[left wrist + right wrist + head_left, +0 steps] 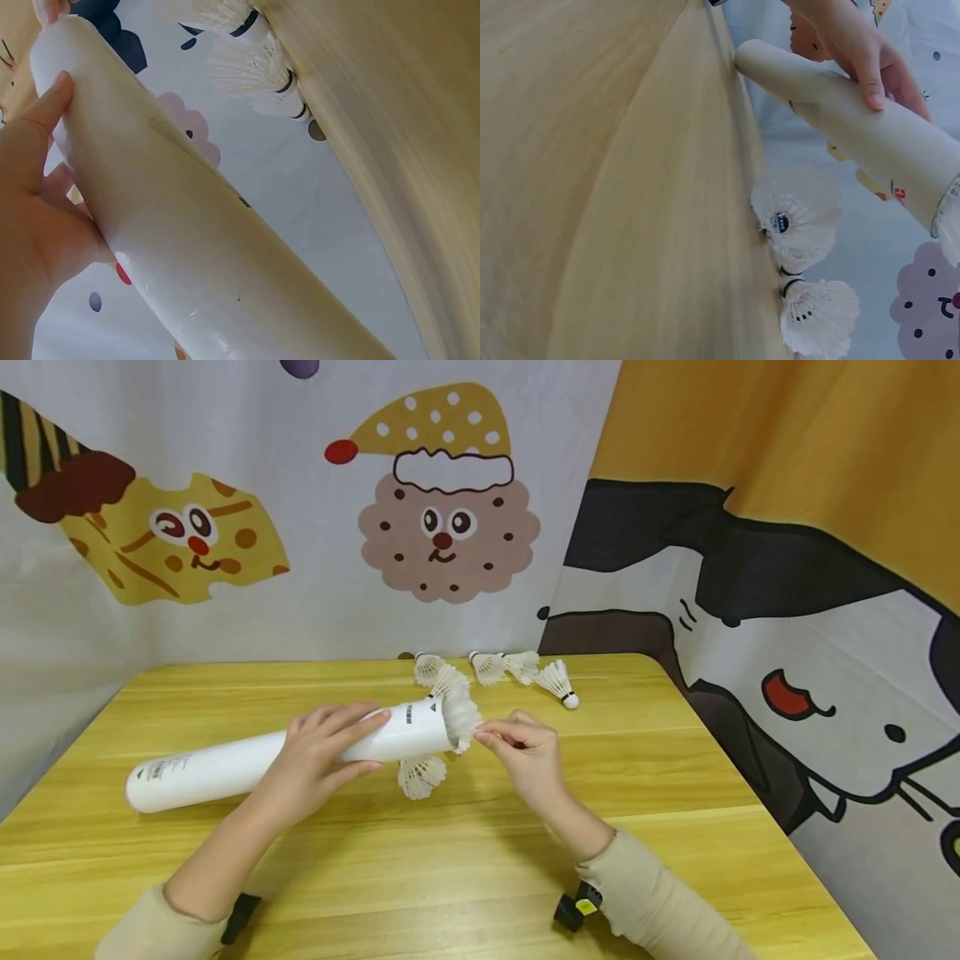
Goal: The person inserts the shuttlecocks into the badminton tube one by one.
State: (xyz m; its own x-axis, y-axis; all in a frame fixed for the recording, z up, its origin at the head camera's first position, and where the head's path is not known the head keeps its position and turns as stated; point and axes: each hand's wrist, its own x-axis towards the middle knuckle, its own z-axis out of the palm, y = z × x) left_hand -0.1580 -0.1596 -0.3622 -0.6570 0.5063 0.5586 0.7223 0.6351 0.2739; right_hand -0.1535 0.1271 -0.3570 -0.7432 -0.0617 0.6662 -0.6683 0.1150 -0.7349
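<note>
My left hand [315, 752] grips a long white shuttlecock tube [225, 772] around its upper half, fingers over the top and thumb on the near side. The tube lies slantwise, its mouth raised toward the right. White feathers of a shuttlecock [463, 722] stick out of that mouth. At their edge, the thumb and forefinger of my right hand [528, 747] pinch the feathers. In the right wrist view the left hand [874, 64] shows on the tube [840, 120], while the right hand's fingers are out of sight there.
One shuttlecock [422, 777] lies just below the tube and another [450, 678] just behind its mouth. Along the back edge of the wooden table [675, 827] are several more, the rightmost shuttlecock [557, 681] on its side. A printed curtain [300, 627] hangs behind.
</note>
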